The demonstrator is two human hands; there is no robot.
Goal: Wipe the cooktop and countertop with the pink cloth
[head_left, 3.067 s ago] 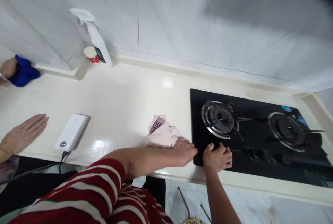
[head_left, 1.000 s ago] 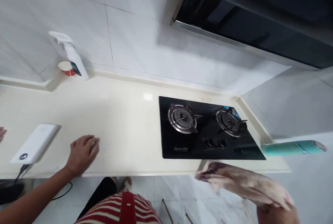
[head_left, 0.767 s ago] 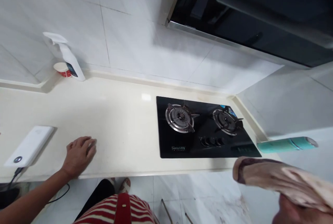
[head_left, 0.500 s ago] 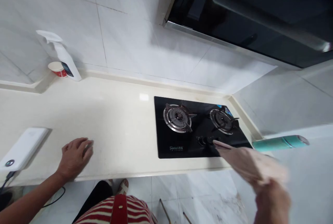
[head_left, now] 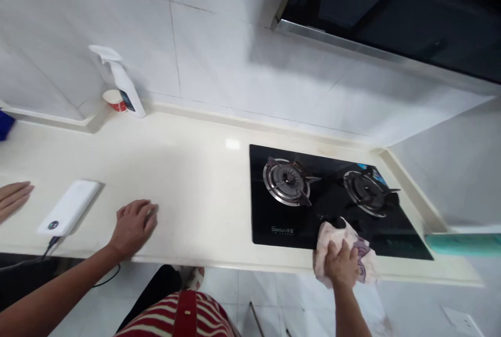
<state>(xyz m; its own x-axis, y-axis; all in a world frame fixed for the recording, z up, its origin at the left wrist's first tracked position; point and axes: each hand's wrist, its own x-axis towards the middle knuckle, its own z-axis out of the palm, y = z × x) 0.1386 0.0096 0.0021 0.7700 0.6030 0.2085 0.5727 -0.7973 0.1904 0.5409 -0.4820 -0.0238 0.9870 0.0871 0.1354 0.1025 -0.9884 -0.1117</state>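
My right hand (head_left: 342, 264) presses a pale pink cloth (head_left: 326, 240) with a purple pattern against the front edge of the black gas stove (head_left: 262, 212), by the knobs, which the cloth partly hides. Some of the cloth hangs over the counter edge. Far to the left of the stove, my left hand (head_left: 135, 227) rests on the cream countertop (head_left: 195, 185), fingers loosely bent, thumb apart, holding nothing. Beside it lies a white power bank (head_left: 72, 206) with a cable plugged in.
Another person's hand (head_left: 13, 199) lies at the left edge. A white spray bottle (head_left: 127, 89) and a red-and-white tub (head_left: 114, 100) stand against the back wall. A dark range hood (head_left: 391, 19) overhangs the stove. At the right is a green cylinder (head_left: 462, 243).
My right hand has brought the cloth from the right, in the air, down onto the stove's front edge. The view has shifted, and another person's hand now shows at left. My left hand stays put.
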